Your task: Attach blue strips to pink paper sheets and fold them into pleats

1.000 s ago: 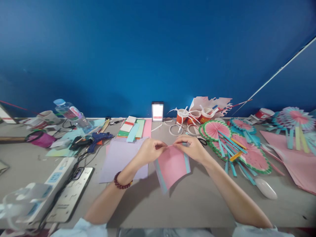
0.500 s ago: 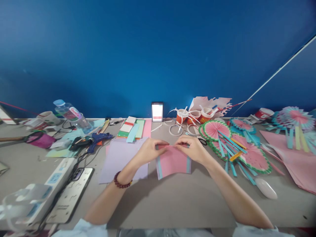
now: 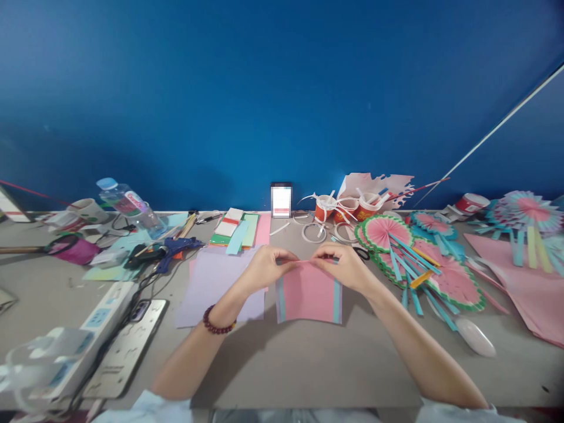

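Note:
Between my hands is a pink sheet of paper (image 3: pixel 308 296) with a light blue and a lilac stripe along each side edge. My left hand (image 3: pixel 271 267) pinches its far edge near the left corner, thumb and fingers together. At the right part of the same edge, my right hand (image 3: pixel 339 264) pinches the paper too. A narrow strip at that far edge looks bent up between the fingertips. The rest of the sheet slopes towards me over the grey table, its near edge slightly curved.
Lilac paper (image 3: pixel 207 294) lies left of the sheet. Watermelon-patterned paper fans (image 3: pixel 453 276) and a white computer mouse (image 3: pixel 474 336) lie right. Paper cups (image 3: pixel 324 208) and tape rolls (image 3: pixel 314 232) stand behind. Further left are a blue glue gun (image 3: pixel 176 249), a phone (image 3: pixel 126 349) and a power strip (image 3: pixel 99 329).
The pink sheet's near part has come down and flattened, so more of it faces up and its near edge lies closer to me. Both hands keep their pinch almost in place.

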Demonstrator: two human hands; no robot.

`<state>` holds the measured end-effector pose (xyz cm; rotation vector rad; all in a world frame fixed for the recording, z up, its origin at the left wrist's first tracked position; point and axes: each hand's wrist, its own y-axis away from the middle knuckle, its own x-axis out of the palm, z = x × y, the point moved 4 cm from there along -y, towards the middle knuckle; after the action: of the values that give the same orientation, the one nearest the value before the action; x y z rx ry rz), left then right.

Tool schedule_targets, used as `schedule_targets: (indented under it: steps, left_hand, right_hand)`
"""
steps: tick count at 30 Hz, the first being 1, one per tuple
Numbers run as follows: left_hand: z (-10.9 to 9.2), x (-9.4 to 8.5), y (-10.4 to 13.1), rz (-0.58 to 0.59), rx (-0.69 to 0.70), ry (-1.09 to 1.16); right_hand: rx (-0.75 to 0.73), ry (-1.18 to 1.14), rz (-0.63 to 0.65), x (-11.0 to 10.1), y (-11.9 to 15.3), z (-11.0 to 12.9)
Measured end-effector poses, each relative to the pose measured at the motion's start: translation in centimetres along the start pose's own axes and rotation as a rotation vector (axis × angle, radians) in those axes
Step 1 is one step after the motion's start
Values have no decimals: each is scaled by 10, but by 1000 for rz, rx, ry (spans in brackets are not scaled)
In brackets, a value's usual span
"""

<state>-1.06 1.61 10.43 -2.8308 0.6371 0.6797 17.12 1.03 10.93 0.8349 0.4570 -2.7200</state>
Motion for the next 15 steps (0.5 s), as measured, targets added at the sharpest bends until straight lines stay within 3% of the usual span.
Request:
schedule_targets:
  steps: [8,15]
  left_hand:
    - [-7,3,1,43,83,-33]
    - [-6,5,0,13,30,-33]
  right_hand:
    - [-37,-18,9,4,0,0]
    - [-36,-6,7,5,0,2]
